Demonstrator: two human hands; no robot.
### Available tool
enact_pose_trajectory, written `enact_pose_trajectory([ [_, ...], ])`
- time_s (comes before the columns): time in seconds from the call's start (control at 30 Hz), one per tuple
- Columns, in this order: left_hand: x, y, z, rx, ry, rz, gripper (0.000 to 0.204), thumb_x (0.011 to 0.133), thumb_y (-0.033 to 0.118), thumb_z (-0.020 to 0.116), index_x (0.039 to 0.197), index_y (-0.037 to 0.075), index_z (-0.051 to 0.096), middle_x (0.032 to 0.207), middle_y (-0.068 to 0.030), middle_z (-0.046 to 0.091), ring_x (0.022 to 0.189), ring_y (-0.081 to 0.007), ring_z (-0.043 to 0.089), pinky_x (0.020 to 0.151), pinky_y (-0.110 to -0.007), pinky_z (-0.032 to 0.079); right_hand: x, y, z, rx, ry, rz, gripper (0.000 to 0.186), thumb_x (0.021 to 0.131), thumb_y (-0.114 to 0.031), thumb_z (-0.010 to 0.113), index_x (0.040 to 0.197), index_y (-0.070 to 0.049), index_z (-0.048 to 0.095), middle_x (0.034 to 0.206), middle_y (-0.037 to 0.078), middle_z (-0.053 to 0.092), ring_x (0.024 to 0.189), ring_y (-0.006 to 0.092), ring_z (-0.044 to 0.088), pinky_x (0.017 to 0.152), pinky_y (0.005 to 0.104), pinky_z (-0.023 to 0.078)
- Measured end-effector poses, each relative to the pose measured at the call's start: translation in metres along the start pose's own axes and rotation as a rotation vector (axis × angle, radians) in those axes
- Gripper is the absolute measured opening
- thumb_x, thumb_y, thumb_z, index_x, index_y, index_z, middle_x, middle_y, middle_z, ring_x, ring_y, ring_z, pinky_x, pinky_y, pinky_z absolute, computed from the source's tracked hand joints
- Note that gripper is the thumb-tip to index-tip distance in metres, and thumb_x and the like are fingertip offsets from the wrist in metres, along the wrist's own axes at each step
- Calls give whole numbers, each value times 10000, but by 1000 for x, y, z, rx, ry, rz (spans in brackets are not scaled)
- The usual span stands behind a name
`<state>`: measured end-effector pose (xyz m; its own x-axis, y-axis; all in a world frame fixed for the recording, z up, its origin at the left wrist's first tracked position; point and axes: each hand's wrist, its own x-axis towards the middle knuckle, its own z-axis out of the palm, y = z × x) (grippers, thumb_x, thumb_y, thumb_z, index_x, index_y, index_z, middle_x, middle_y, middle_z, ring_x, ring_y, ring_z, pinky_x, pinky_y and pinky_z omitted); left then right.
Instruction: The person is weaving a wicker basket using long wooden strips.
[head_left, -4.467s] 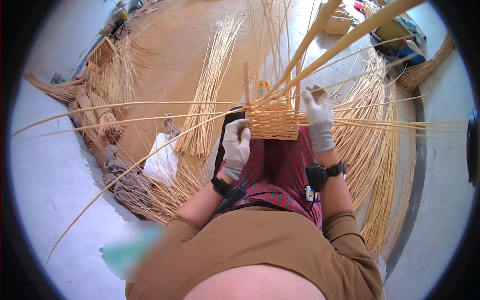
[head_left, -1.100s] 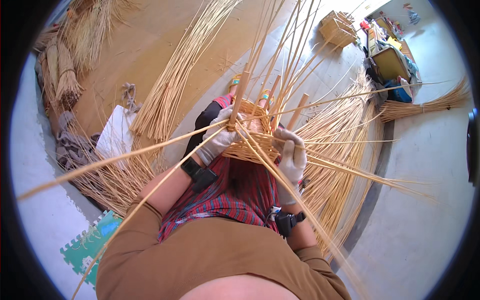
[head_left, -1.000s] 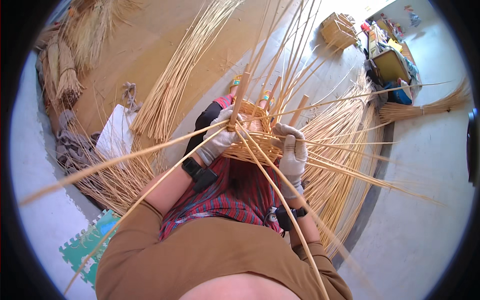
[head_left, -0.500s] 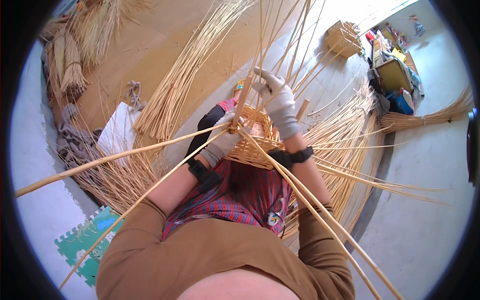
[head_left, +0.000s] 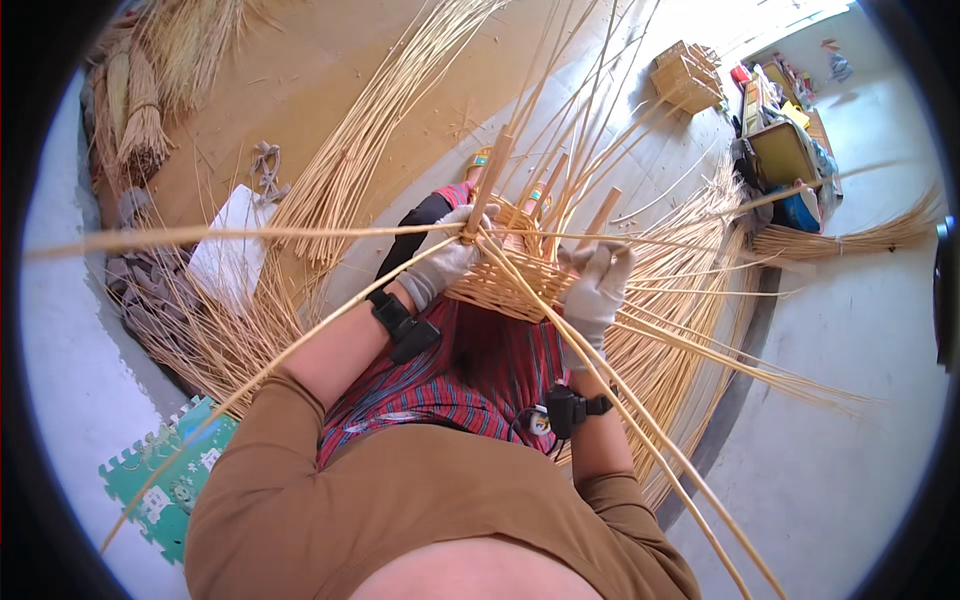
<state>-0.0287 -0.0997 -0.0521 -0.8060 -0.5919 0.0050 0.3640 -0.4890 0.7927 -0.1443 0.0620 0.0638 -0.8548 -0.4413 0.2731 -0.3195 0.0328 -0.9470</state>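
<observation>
A partly woven wicker basket [head_left: 500, 288] sits at my lap, with flat wooden stakes [head_left: 491, 182] standing at its corners and thin rods rising from its far side. My left hand [head_left: 446, 262], in a pale glove, is closed round the basket's near left corner, where several long wicker rods [head_left: 620, 392] cross and fan out to both sides. At the basket's right side is my gloved right hand [head_left: 594, 290], its fingers curled and pinched on a thin wicker rod [head_left: 540, 236] that runs across from the left corner. The fingertips partly hide that rod.
A large bundle of wicker rods [head_left: 665, 340] lies to the right, and another bundle [head_left: 350, 165] lies ahead. Finished baskets [head_left: 687, 78] stand at the far right near a cluttered shelf [head_left: 785, 150]. A green foam mat [head_left: 165, 480] is at the lower left.
My right hand has come down from above the basket to its right side, fingers now curled. A long rod at the left has swung upward and is blurred. My left hand keeps its hold.
</observation>
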Motion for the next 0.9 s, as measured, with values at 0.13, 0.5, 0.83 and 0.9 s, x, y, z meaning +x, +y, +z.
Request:
enact_pose_trajectory([
  [0.13,-6,7,0,323,-23,117,373,868,153,806,1174,65,613,1124,-52,652,987,-101,586,828,-275,520,-15,-16,-11,122,2,234,106,1085,-140,434,1155,-62,447,841,120,683,706,174,704,408,229,467],
  [0.5,-67,47,97,1541,-292,364,842,807,205,765,1531,102,349,1336,-219,519,1067,-353,644,897,-427,529,43,-22,-73,14,119,492,181,1054,-194,511,1144,-43,554,1000,131,718,899,230,744,550,262,601],
  [0.83,-50,-10,88,1805,-113,526,672,941,151,540,1575,201,322,1464,-271,413,1198,-405,590,893,-456,557,150,22,-70,-1160,-409,-122,317,867,-355,709,1025,-81,740,1065,200,717,976,378,681,856,462,529],
  [0.9,-51,10,102,1796,-198,286,641,949,151,532,1560,229,354,1437,-268,443,1173,-409,602,927,-459,543,111,49,-101,-1488,-359,93,260,893,-319,688,943,-66,720,943,175,716,890,355,691,783,463,542],
])
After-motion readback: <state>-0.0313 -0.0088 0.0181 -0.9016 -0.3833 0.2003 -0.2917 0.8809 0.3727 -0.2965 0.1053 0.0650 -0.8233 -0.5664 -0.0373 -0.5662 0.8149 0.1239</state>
